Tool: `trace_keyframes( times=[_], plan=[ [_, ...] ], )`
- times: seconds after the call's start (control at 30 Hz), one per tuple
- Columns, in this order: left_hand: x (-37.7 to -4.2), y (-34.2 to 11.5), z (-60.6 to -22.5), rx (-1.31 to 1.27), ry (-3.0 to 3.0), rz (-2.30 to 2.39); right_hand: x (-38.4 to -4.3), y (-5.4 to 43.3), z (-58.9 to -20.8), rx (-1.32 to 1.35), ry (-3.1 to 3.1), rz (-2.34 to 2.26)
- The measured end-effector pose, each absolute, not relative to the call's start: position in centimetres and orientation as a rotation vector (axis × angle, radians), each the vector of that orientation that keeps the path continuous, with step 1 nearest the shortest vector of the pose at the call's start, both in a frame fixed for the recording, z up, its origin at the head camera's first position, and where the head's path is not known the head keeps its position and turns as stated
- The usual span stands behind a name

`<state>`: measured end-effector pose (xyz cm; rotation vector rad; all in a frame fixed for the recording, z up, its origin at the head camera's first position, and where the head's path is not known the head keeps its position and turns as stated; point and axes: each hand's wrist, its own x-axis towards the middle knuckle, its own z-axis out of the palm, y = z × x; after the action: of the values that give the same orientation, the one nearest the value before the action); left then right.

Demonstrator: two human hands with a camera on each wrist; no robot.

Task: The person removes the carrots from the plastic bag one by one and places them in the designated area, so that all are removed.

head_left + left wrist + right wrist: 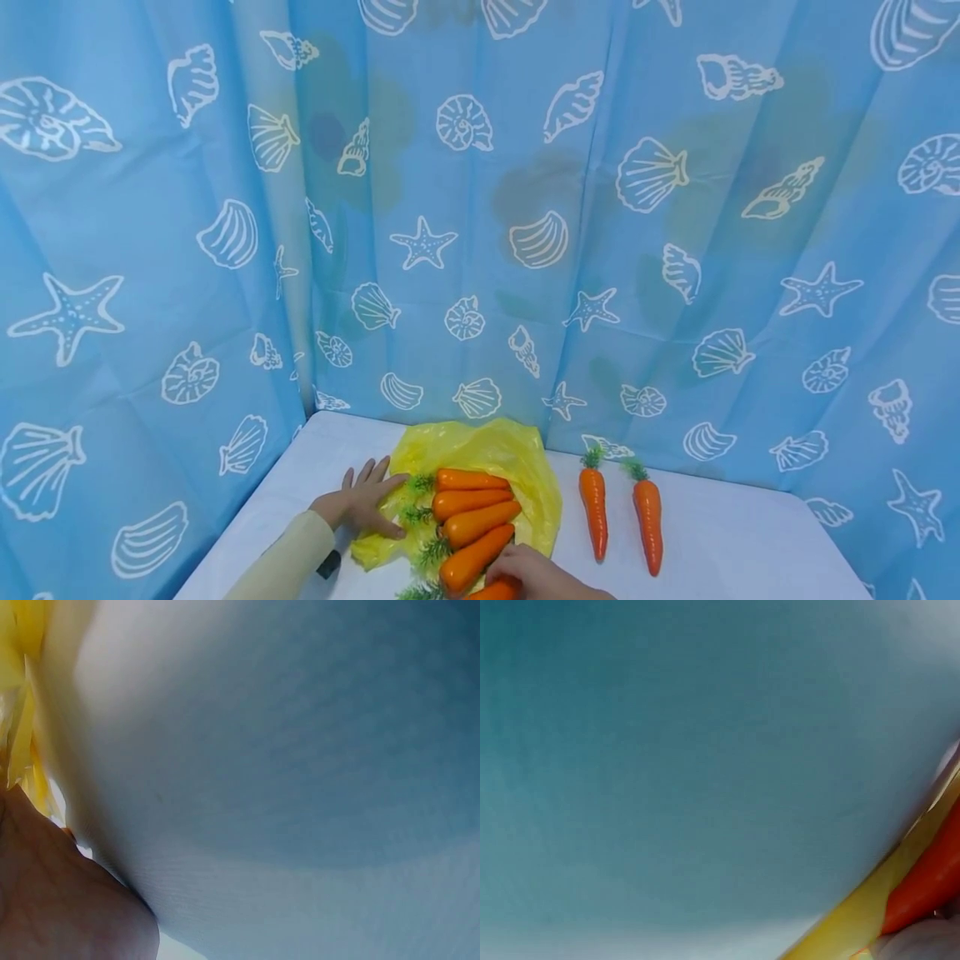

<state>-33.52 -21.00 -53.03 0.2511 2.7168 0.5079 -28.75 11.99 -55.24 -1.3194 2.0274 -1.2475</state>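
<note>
A yellow plastic bag (542,492) lies spread on the white table surface (720,542), left of the middle, its far part reaching the far edge. On it five glossy orange artificial carrots (472,500) lie side by side in a row running from near the far edge towards the near side, feathery green tops (435,550) turned to the left edge and narrow tips to the right edge. The nearer ones slant, tips towards the far edge, and the nearest carrot (491,592) is cut off by the bottom of the head view.

The left hand (366,500) is spread wide, holding nothing, and rests on the bag's left side; whether a finger touches the green tops I cannot tell. The right hand (536,573) grips the nearest carrot, fingers bent over it.

Two more artificial carrots (649,525) lie apart on the right half of the surface, tops near the far edge, tips towards the near side. A small dark object (328,565) sits by the left edge, partly hidden by a pale sleeve (288,554). Behind the far edge hangs a blue curtain (450,200) with white shells and starfish
</note>
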Motion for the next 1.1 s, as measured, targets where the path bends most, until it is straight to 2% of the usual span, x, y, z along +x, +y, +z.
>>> trace_keyframes(
  times=[0.03,0.1,0.17,0.27,0.33,0.7,1.1],
  plan=[
    [-33.5,-21.0,-53.1,0.250,2.717,0.509,-28.9,11.6,-55.6,-1.353,1.916,-1.331],
    [-33.5,-21.0,-53.1,0.248,2.718,0.511,-28.6,11.3,-55.4,-1.098,1.703,-1.444],
    [-33.5,-21.0,-53.1,0.248,2.718,0.513,-27.7,12.0,-54.5,-0.832,1.751,-1.426],
    [-33.5,-21.0,-53.0,0.250,2.718,0.512,-26.4,13.2,-53.0,-0.652,1.981,-1.297],
    [-33.5,-21.0,-52.9,0.251,2.718,0.511,-26.1,13.3,-52.3,-0.800,2.184,-1.214],
    [-33.4,-21.1,-53.1,0.278,2.711,0.530,-26.3,13.9,-50.3,-0.877,2.385,-1.379],
    [-33.6,-21.1,-53.2,0.265,2.720,0.510,-27.4,15.1,-48.9,-0.689,2.513,-1.558]
  ],
)
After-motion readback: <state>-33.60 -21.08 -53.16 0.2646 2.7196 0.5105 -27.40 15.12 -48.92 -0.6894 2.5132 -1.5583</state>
